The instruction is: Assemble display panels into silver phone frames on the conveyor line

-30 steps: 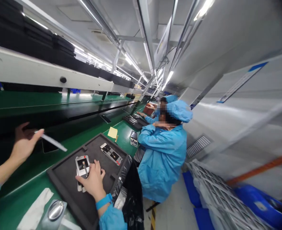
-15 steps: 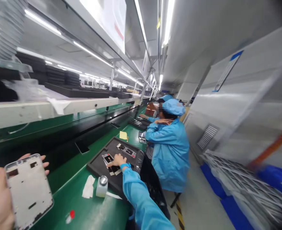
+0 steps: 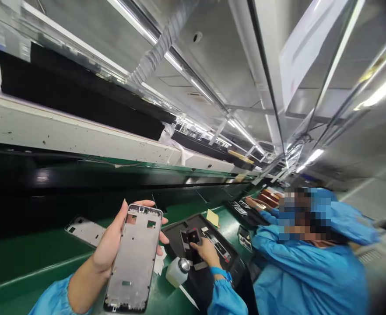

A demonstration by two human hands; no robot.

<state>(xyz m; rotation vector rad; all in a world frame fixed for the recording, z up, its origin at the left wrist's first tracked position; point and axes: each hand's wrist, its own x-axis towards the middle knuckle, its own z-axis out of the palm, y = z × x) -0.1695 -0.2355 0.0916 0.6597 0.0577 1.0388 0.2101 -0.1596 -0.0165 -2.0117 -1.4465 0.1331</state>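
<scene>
My left hand (image 3: pixel 109 245) is wrapped round a grey phone mid-frame (image 3: pixel 135 258), its flat inner face with small cut-outs towards me. Over a black foam tray (image 3: pixel 171 229), my right hand (image 3: pixel 208 251) has its fingers closed at the edge of a dark phone panel (image 3: pixel 193 237). Part of that panel is hidden under the fingers. Beside it in the tray lies a long phone part (image 3: pixel 219 246) with a white and black face. Another phone frame (image 3: pixel 87 229) rests on the dark strip behind my left hand.
A white dispenser bottle (image 3: pixel 177 272) with a metal cap stands by the tray, near a crumpled white tissue (image 3: pixel 159 262). A yellow note (image 3: pixel 212 217) lies behind the tray. At the right, a co-worker in blue (image 3: pixel 311 267) sits close. A shelf edge (image 3: pixel 81 135) runs above the bench.
The view has swung left. My left hand, with the phone mid-frame, is now nearer the tray. The fingers of my right hand have closed on the dark panel.
</scene>
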